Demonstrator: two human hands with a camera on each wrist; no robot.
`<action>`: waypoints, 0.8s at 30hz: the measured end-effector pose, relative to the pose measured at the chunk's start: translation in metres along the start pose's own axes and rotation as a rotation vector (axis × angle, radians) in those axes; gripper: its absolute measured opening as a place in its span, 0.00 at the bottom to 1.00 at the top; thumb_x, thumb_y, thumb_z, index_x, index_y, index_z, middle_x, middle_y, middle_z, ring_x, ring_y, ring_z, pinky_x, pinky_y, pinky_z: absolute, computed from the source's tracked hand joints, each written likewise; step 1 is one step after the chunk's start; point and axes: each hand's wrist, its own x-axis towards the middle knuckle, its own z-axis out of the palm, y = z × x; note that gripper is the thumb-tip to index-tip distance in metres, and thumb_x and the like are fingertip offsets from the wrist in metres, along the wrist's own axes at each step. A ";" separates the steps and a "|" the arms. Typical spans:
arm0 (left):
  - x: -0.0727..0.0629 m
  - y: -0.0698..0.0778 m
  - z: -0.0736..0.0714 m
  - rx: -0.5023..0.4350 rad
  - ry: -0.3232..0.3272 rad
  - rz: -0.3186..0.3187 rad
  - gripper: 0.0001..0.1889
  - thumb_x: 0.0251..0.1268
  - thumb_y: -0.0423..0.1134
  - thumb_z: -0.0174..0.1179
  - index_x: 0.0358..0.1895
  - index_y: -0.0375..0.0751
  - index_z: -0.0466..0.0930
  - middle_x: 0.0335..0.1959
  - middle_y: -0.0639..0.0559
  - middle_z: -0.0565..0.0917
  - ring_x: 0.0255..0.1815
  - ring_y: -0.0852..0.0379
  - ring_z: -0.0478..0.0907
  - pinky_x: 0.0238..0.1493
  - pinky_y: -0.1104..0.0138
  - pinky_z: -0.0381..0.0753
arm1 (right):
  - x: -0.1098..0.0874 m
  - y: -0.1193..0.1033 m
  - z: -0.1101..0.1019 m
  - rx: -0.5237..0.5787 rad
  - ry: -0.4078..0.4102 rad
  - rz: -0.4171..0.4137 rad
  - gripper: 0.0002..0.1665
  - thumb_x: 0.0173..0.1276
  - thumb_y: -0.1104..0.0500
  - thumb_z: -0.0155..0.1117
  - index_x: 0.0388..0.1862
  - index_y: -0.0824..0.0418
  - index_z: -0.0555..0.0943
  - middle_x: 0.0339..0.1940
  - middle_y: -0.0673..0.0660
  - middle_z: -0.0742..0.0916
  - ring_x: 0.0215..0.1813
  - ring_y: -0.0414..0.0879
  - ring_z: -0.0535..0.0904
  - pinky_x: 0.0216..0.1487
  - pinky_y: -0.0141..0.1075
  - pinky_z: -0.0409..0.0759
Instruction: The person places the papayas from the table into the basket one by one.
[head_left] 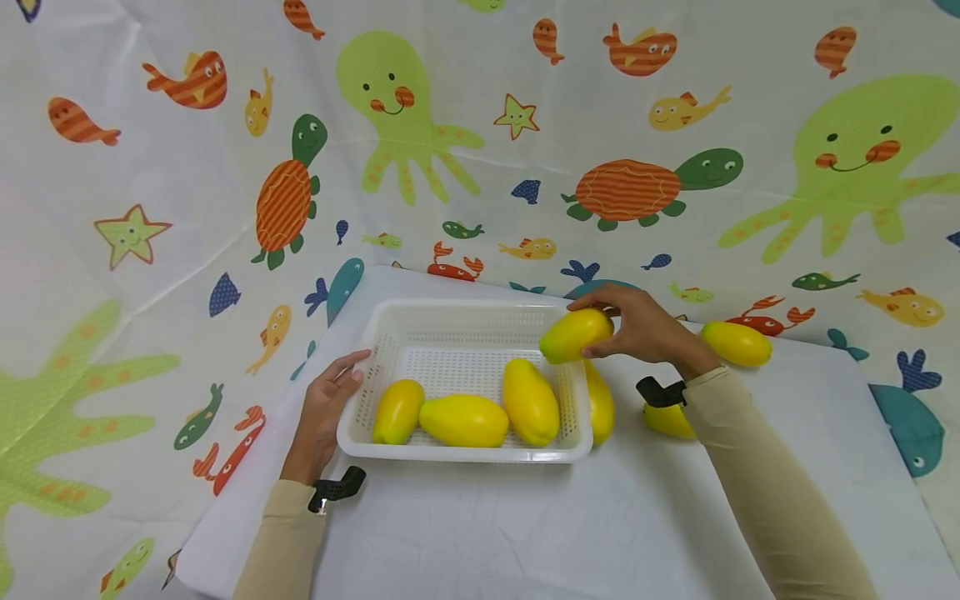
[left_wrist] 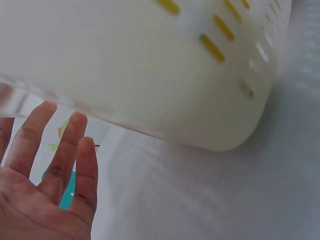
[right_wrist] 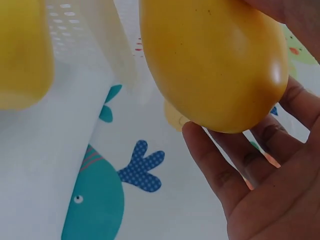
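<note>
A white perforated plastic basket (head_left: 465, 454) stands on the table with three yellow mangoes inside: one at the left (head_left: 398, 412), one lying crosswise (head_left: 464, 421) and one slanted at the right (head_left: 531, 402). Above its right rim, my right hand (head_left: 637, 327) grips another mango (head_left: 576, 335) between thumb and fingers. The right wrist view shows this held mango (right_wrist: 215, 65) close up, with fingertips under its end. At the left rim, my left hand (head_left: 326, 408) touches the basket; its fingers (left_wrist: 65, 150) look fairly straight against the wall in the left wrist view.
Outside the basket's right wall lies a mango (head_left: 600, 404), partly hidden by it. Another mango (head_left: 669, 422) sits under my right wrist, and one more (head_left: 737, 343) is at the back right. A sea-animal printed sheet (head_left: 465, 167) hangs behind the white table (head_left: 480, 533).
</note>
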 end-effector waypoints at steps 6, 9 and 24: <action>0.000 0.000 0.000 -0.005 -0.004 0.001 0.32 0.77 0.60 0.60 0.79 0.57 0.70 0.84 0.56 0.68 0.77 0.43 0.75 0.62 0.62 0.86 | 0.013 0.000 0.007 -0.004 0.002 0.023 0.38 0.56 0.60 0.87 0.67 0.60 0.83 0.63 0.58 0.85 0.61 0.54 0.80 0.70 0.57 0.83; 0.001 0.000 -0.001 -0.003 -0.004 0.000 0.32 0.77 0.60 0.60 0.79 0.57 0.70 0.84 0.55 0.68 0.77 0.42 0.75 0.62 0.62 0.86 | 0.018 -0.001 0.011 -0.012 -0.001 0.045 0.39 0.56 0.61 0.87 0.67 0.58 0.83 0.64 0.58 0.85 0.61 0.54 0.80 0.70 0.56 0.82; 0.000 0.001 -0.002 -0.004 -0.017 0.005 0.33 0.77 0.61 0.60 0.79 0.57 0.69 0.84 0.56 0.68 0.78 0.42 0.74 0.62 0.61 0.86 | 0.048 -0.007 0.033 -0.186 -0.059 0.008 0.39 0.56 0.56 0.88 0.68 0.57 0.84 0.61 0.59 0.86 0.62 0.56 0.78 0.68 0.54 0.80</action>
